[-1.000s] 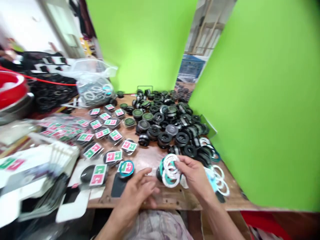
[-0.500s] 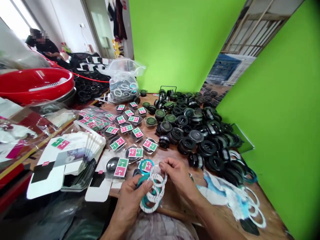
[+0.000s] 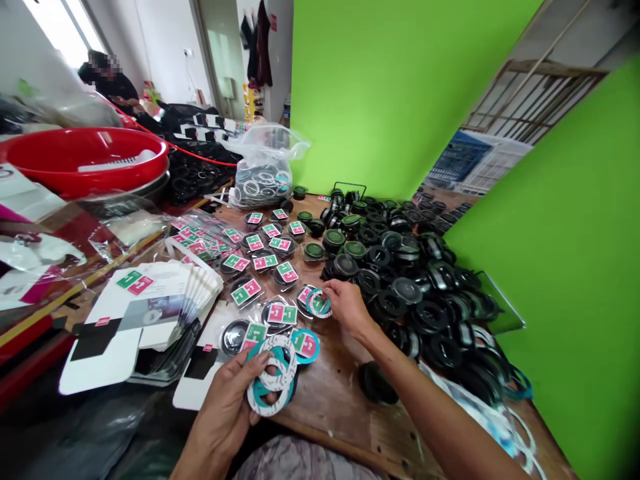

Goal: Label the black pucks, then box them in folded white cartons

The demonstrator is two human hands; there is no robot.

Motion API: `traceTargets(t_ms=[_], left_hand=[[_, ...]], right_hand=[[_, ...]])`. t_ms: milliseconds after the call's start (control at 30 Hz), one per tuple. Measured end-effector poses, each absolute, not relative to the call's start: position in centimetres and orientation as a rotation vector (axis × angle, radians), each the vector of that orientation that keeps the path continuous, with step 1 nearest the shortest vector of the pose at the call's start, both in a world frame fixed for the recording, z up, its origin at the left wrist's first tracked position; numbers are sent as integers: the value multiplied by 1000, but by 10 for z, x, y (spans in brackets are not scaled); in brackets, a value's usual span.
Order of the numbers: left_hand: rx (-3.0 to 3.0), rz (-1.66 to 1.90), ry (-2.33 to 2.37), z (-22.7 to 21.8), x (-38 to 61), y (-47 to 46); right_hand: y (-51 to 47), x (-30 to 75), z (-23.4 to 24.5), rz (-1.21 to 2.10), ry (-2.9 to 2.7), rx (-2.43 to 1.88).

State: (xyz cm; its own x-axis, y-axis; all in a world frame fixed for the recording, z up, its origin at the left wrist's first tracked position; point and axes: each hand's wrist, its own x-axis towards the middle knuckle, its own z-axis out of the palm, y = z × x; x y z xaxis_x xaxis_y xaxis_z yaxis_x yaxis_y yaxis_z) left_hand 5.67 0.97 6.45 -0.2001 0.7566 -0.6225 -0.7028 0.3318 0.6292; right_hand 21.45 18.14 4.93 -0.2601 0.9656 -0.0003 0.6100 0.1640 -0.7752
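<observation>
While the left hand grips a loose bunch of white and teal rings just above the near edge of the wooden bench, the right hand reaches forward, its fingertips at a smaller teal-and-white ring cluster lying on a clear blister pack; whether they close on it, I can't tell. Between the hands sit a teal ring on a pink-and-green carded pack and another carded pack, just beside the left hand's bunch. A heap of black rubber seals crowds close to the right of the right hand, and one lone black seal sits on the wood below the right forearm. Further right, the bench runs up against a green panel. Fingers hide part of the bunch, so its ring count is hard to make out, and white rings at the lower right are cut off by the frame.
</observation>
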Motion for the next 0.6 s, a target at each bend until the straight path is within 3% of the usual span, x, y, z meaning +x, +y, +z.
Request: traceTargets(t_ms=[200, 467, 600], left_hand=[[79, 1318, 1178, 58, 54, 5], [57, 1353, 1161, 53, 47, 4], [82, 1336, 1172, 49, 43, 2]], right_hand=[[185, 224, 63, 763, -2111, -1515], [199, 217, 59, 804, -2223, -1581], [195, 213, 63, 602, -2382, -1602]])
